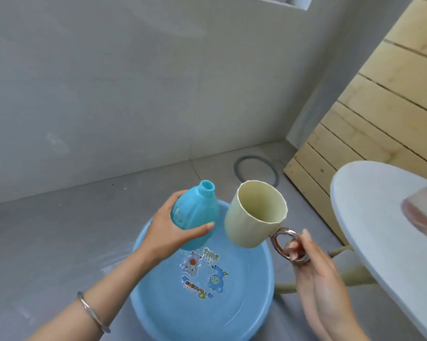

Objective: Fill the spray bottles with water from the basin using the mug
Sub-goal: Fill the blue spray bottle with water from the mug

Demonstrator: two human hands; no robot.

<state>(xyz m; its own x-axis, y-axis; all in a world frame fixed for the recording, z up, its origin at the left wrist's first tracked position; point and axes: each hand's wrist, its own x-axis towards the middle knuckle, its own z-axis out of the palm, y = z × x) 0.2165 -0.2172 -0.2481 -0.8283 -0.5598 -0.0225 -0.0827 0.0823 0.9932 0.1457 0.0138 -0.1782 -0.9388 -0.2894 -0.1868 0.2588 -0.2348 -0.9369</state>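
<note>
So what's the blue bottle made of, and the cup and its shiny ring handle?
The blue bottle looks like plastic: one even, slightly glossy colour with a moulded screw neck. The cream mug seems plastic too, matte with thin walls, though that is less sure. Its ring handle looks like polished metal or chrome-coated plastic, since it mirrors light brightly.

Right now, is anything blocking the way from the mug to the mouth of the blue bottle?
Nothing visible. The bottle, held by the left hand, has its neck uncapped and open. The mug, held by the right hand, sits just beside it, with clear air between them.
</note>
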